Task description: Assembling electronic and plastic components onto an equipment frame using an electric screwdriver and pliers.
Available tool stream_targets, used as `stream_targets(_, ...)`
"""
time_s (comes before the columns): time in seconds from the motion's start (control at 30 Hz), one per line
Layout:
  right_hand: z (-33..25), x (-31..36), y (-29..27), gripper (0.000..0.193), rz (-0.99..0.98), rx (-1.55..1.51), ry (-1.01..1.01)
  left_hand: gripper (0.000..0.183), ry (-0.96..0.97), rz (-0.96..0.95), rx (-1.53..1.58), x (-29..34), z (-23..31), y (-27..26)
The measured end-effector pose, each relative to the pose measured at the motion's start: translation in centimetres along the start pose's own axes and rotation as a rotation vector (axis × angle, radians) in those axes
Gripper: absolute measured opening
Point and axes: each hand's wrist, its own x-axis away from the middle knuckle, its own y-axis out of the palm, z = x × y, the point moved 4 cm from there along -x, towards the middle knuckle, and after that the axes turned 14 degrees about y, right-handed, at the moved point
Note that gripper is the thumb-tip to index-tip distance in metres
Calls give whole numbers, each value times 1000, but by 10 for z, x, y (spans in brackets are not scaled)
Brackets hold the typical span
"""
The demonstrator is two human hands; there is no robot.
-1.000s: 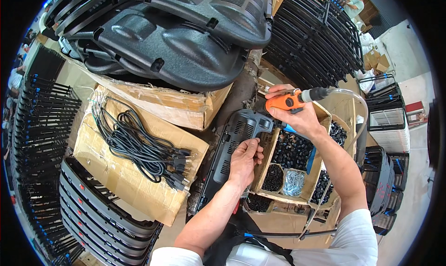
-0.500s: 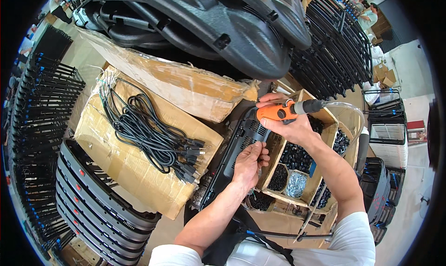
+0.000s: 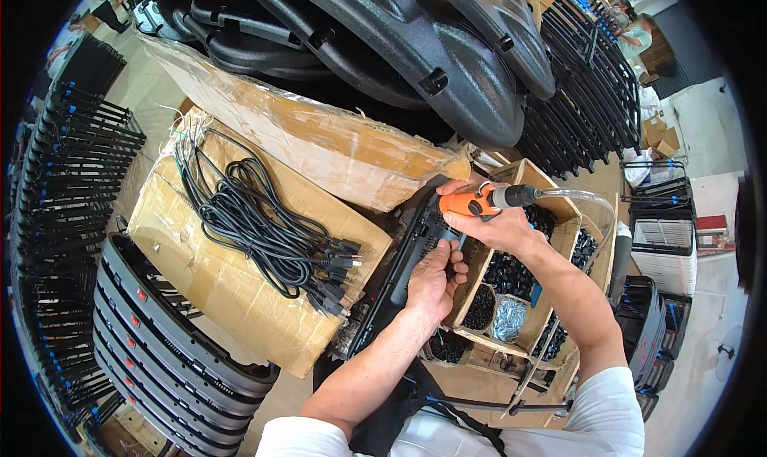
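Note:
My right hand (image 3: 505, 230) is wrapped round an orange air screwdriver (image 3: 465, 204), with a clear hose (image 3: 577, 195) leading off its back end to the right. The tool's front end sits over a long black plastic housing (image 3: 406, 267) with vent slots; its tip is hidden. Close below the tool, my left hand (image 3: 432, 281) rests at the housing's right side. Its thumb and fingers are pinched together and the others curl in. Whatever lies between those fingertips is too small or covered to make out.
Right of the housing stands a wooden crate (image 3: 577, 245) divided into compartments with black parts and silver screws (image 3: 509, 319). Bundled black power cords (image 3: 256, 225) lie on a cardboard box (image 3: 188, 269) to the left. Large black mouldings (image 3: 447, 65) fill the far side; stacked grey covers (image 3: 180, 361) stand near left.
The whole view has shifted slightly. The screwdriver and my right hand are a little lower and further left in the picture; my left hand has kept its pinch beside the housing.

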Motion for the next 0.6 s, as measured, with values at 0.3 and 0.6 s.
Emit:
stream_targets(0.3, 1, -1, 2, 38, -67, 9, 39, 28, 29, 33, 21, -2, 5, -2)
stream_targets(0.6, 0, 1, -4, 46, -20, -26, -1, 29, 90, 51, 14, -11, -9, 6)
